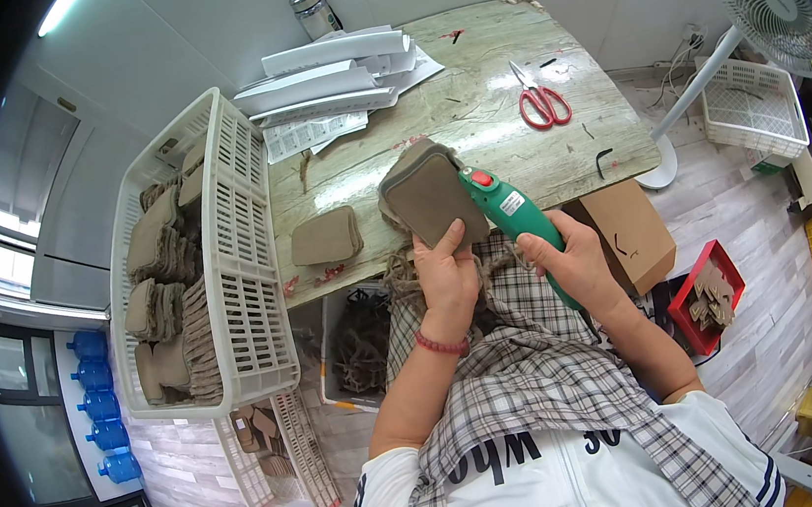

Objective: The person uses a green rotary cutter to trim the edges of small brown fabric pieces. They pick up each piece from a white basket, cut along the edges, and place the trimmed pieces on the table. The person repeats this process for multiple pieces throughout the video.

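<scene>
In front of me, over the table's near edge, my left hand [448, 274] grips a brown rounded fabric piece [435, 201] with its thumb on the face. A darker edge runs round it, and more brown material shows behind. My right hand [570, 261] is wrapped round a green handheld electric trimmer [521, 222] with a red switch. The trimmer's tip meets the piece's upper right edge; its exact contact is too small to make out. On the table to the left lies a small stack of similar brown pieces [325, 236]. Frayed brown strips [409, 278] hang below my left hand.
A white slatted crate [251, 240] full of brown pieces stands left. The worn table [464, 49] bears papers [334, 83], red-handled scissors [544, 105] and a metal flask [311, 11]. A dark scrap bin [361, 347], cardboard box [626, 230], red tray [717, 295] and fan [776, 7] surround it.
</scene>
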The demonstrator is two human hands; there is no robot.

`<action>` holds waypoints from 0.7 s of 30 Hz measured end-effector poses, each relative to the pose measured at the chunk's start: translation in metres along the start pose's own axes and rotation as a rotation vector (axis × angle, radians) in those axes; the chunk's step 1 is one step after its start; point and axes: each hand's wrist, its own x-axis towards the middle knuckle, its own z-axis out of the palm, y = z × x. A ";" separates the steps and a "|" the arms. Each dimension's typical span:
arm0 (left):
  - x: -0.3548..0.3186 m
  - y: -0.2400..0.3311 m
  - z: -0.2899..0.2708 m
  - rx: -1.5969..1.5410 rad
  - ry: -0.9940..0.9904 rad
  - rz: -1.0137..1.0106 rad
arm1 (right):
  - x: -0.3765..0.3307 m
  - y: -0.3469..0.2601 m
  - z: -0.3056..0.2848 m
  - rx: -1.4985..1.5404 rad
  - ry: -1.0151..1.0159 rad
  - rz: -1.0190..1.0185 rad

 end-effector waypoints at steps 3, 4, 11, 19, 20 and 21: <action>-0.004 0.001 -0.002 0.017 0.010 -0.015 | 0.000 -0.003 -0.004 -0.009 -0.005 -0.009; -0.006 0.003 -0.004 0.050 0.001 -0.027 | 0.000 -0.004 -0.006 -0.032 -0.017 -0.008; -0.003 0.039 -0.032 0.231 -0.079 -0.116 | -0.004 -0.007 -0.031 -0.148 -0.135 0.011; 0.000 0.094 -0.035 0.555 -0.177 -0.255 | -0.008 0.000 -0.052 -0.362 -0.267 -0.132; 0.000 0.097 -0.035 0.582 -0.188 -0.277 | -0.009 0.001 -0.053 -0.383 -0.272 -0.158; -0.001 0.100 -0.036 0.587 -0.190 -0.291 | -0.010 0.001 -0.053 -0.404 -0.276 -0.183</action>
